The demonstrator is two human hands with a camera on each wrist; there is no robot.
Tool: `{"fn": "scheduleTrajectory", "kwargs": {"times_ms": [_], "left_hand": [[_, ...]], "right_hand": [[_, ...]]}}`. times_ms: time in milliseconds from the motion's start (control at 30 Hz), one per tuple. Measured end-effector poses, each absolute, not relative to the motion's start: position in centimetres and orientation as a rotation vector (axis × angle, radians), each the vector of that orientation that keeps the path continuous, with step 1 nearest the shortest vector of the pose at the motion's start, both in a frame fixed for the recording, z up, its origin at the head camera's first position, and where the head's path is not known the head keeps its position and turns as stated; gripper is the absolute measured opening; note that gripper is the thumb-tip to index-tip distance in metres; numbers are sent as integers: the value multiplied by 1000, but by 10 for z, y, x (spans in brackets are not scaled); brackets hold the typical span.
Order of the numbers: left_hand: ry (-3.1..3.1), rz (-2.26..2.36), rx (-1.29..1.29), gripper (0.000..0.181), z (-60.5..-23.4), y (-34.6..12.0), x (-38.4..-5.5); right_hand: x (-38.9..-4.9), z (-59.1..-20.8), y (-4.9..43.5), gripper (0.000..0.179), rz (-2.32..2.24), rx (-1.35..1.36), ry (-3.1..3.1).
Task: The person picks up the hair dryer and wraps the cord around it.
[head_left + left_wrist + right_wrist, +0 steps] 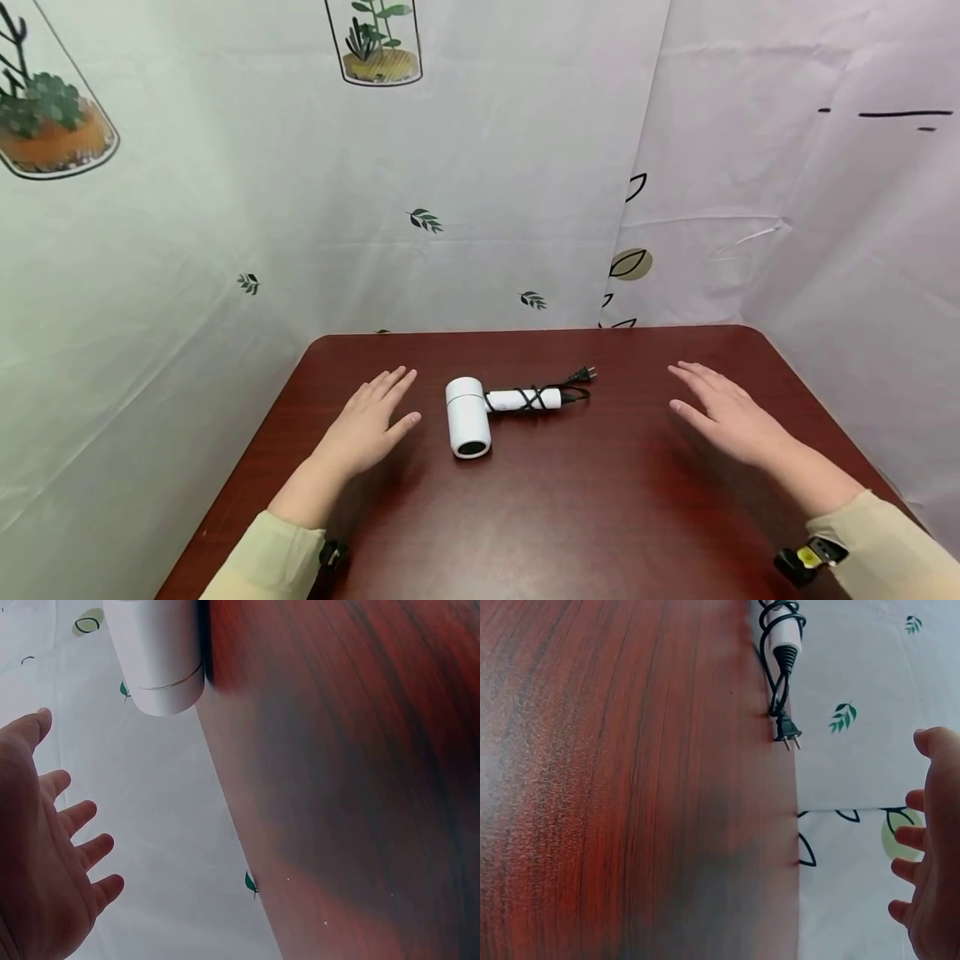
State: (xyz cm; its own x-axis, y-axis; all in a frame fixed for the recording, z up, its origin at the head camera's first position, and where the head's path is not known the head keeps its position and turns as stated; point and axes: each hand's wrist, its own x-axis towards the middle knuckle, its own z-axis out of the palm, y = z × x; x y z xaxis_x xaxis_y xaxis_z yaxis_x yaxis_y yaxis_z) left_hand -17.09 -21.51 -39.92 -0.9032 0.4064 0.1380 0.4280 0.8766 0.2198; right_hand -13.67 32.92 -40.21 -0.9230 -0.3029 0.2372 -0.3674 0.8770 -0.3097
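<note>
A white hair dryer [468, 421] lies on its side on the dark red table, its handle pointing right. Its black cord [534, 397] is wound around the handle, and the two-pin plug [582, 376] lies past the handle's end. My left hand [365, 427] is held just left of the dryer, fingers straight, touching nothing. Farther off to the right, my right hand [731, 417] hovers with fingers extended and holds nothing. The left wrist view shows the dryer's white barrel [159, 656] beyond the thumb; in the right wrist view the plug [787, 729] appears apart from the fingers.
The wood-grain table [585, 517] has rounded far corners. Behind it and along both sides hangs a pale cloth [487, 167] printed with leaves and potted plants. A dark wrist device with a yellow part [810, 557] sits at the right cuff.
</note>
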Motion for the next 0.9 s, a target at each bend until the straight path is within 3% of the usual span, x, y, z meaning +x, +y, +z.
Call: {"fn": "scheduleTrajectory", "kwargs": {"times_ms": [900], "left_hand": [[-2955, -339, -702, 72, -397, -214, -165]], "right_hand": [[-135, -402, 326, 59, 407, 572, -2865]]}}
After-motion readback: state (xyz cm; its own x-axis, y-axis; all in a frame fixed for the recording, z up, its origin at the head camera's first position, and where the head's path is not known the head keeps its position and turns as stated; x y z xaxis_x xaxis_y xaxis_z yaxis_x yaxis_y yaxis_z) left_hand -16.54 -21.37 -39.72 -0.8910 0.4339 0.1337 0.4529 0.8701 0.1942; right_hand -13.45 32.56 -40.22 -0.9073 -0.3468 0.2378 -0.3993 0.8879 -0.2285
